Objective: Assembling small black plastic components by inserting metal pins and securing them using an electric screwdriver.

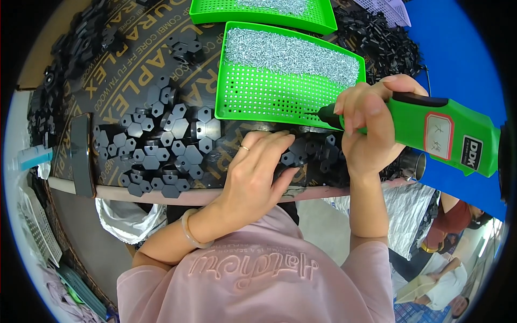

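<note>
My right hand (371,121) is wrapped round a green electric screwdriver (409,126) with a black nose, held level. Its thin bit reaches over the near part of a green perforated tray (226,102), close to the holes. Small silver screws (291,54) fill the far half of that tray. At the tray's near edge my left hand (253,167) is curled, thumb and fingers closed about a black hexagonal bracket (290,159) that they partly hide. More black brackets (326,153) lie between my two hands.
Several assembled black brackets (172,145) cover the table to the left, near a dark phone-like slab (82,156). Black small parts (382,43) are heaped at the far right. A second green tray (258,19) stands behind. A metal cup (413,165) sits by my right wrist; people are behind on the right.
</note>
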A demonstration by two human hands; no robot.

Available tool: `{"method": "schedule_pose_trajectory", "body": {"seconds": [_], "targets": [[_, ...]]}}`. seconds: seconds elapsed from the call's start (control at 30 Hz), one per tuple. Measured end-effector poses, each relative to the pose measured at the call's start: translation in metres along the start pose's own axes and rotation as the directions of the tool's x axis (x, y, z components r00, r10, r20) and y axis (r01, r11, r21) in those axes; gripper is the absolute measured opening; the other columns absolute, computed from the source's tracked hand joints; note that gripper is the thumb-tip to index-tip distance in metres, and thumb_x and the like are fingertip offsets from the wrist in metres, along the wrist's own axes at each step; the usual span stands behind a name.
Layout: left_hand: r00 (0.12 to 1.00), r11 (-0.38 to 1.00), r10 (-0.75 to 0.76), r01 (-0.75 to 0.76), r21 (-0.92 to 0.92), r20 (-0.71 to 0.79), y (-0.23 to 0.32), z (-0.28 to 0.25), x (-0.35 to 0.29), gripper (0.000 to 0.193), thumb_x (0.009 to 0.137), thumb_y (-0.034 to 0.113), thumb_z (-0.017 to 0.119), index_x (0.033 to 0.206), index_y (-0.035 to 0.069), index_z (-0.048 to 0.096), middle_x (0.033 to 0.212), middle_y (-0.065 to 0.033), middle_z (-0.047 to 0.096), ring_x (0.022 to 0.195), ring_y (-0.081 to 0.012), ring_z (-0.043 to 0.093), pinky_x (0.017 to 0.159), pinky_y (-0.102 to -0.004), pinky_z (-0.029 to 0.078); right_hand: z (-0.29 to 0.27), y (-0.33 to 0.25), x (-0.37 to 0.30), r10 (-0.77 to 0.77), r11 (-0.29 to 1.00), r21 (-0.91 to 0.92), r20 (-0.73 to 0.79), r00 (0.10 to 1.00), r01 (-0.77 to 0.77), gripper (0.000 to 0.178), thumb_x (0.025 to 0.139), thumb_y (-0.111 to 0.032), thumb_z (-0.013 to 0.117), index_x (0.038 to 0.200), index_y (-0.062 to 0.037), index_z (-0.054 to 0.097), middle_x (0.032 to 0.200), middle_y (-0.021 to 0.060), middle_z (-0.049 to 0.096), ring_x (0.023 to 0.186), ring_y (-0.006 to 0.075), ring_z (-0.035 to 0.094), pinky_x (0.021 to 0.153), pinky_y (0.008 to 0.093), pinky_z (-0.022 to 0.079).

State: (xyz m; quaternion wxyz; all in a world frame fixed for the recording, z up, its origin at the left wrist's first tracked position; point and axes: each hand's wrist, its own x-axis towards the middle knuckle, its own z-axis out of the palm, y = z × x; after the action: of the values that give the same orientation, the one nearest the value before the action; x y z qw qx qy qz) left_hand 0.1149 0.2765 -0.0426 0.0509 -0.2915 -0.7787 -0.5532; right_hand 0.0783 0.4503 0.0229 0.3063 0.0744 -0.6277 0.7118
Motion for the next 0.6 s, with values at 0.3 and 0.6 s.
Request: {"method": "schedule_pose_trajectory", "body": {"seconds": [0.3, 0.6], "targets": [[1.000, 1.000, 0.005, -0.005, -0.007, -0.008, -0.003, 0.000, -0.002, 0.053, 0.069, -0.001, 0.083, 0.118, -0.004, 0.063, 0.109, -0.0183, 0.067, 0.096, -0.0376, 0.061, 0.084, -0.0436, 0.052, 0.003, -0.056, -0.002, 0.015, 0.988, 0.140, 0.326, 0.945, -0.064, 0.024, 0.100, -0.014, 0.055, 0.123, -0.0118, 0.049, 0.067, -0.0020, 0.047, 0.056, 0.0112, 0.045, 0.060, 0.0304, 0.042], [0.999, 1.000, 0.018, -0.017, -0.026, 0.033, -0.003, -0.002, -0.003, 0.053, 0.071, -0.005, 0.077, 0.121, -0.005, 0.059, 0.111, -0.0192, 0.063, 0.100, -0.0391, 0.058, 0.088, -0.0442, 0.050, 0.026, -0.062, -0.031, 0.124, 0.992, -0.040, 0.325, 0.938, -0.117, 0.035, 0.095, -0.014, 0.071, 0.115, -0.0134, 0.042, 0.063, 0.0044, 0.051, 0.049, 0.0187, 0.051, 0.054, 0.0358, 0.047]]}}
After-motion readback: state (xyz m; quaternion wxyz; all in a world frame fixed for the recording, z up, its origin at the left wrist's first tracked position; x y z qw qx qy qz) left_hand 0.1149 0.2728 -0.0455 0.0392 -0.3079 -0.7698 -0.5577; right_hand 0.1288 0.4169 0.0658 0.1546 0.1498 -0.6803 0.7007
